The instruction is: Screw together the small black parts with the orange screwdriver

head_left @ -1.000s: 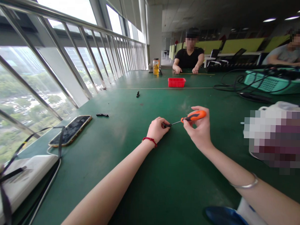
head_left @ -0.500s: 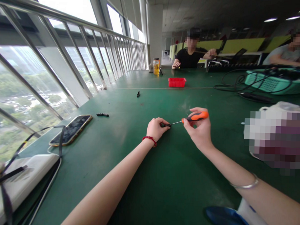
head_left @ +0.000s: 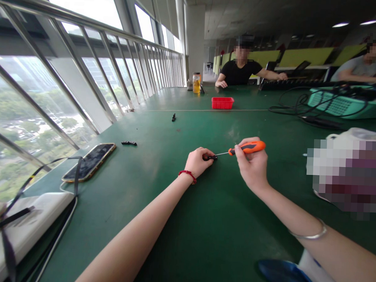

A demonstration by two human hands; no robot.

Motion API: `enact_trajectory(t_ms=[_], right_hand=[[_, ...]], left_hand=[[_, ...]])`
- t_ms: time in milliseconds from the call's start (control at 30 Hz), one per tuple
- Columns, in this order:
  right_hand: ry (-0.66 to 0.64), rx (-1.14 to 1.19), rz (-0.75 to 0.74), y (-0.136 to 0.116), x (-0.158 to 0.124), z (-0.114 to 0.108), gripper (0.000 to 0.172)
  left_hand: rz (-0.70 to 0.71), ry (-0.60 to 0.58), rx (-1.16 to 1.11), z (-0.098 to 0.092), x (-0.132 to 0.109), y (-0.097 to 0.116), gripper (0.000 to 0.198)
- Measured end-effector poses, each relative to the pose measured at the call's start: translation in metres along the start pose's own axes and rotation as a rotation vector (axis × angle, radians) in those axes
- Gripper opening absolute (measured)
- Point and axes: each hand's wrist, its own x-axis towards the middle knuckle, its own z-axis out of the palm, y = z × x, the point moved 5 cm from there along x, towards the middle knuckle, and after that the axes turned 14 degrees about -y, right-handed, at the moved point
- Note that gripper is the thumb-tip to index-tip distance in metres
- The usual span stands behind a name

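Pinched in the fingers of my left hand (head_left: 197,162) is a small black part (head_left: 210,157), low over the green table (head_left: 161,185). My right hand (head_left: 254,167) grips an orange and dark grey screwdriver (head_left: 252,147) by its handle. Its thin metal shaft points left, and the tip meets the right end of the black part; whether it sits in a screw is too small to tell. Two similar black pieces lie apart on the table: one piece (head_left: 129,143) to the left, another piece (head_left: 173,117) farther back.
A phone (head_left: 90,162) and a white box-like object (head_left: 27,221) with cables lie at left beside the railing. Farther back stand a red tray (head_left: 222,103) and a jar (head_left: 196,83). At right are a teal basket (head_left: 337,104) and a white bag (head_left: 329,162). Two people sit beyond.
The screwdriver handle has turned in my right hand, whose fingers have shifted along it. My left hand stays almost in place. The person across has lowered an arm toward the right.
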Motion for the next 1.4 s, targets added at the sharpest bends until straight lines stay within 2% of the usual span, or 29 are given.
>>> enact_trajectory(t_ms=[167,533,700,967,1133,1233,1300,1400], right_hand=[[-0.078,-0.104,-0.051,-0.007,-0.003,0.006,0.013],[-0.1,-0.139,-0.07,-0.009,-0.004,0.007,0.012],[-0.078,-0.131,-0.061,-0.009,-0.004,0.006,0.012],[-0.131,-0.122,-0.002,-0.007,-0.001,0.006,0.014],[-0.215,-0.219,0.134,-0.012,0.015,0.008,0.025],[-0.246,-0.332,0.185,-0.018,0.034,0.01,0.019],[-0.243,-0.382,0.203,-0.022,0.048,0.01,0.022],[-0.386,-0.499,0.174,-0.028,0.066,0.013,0.02]], left_hand=[[0.037,-0.001,-0.016,0.002,0.001,0.002,0.017],[0.049,-0.009,-0.013,0.002,0.001,0.004,0.017],[0.046,-0.014,-0.008,0.002,0.001,0.005,0.018],[0.041,-0.022,-0.004,0.002,0.001,0.005,0.017],[0.037,-0.032,-0.013,0.004,0.002,0.002,0.018],[0.036,-0.011,-0.029,0.004,0.003,-0.001,0.024],[0.03,0.003,-0.049,0.004,0.002,-0.002,0.028],[0.025,-0.002,-0.063,0.004,0.001,-0.002,0.03]])
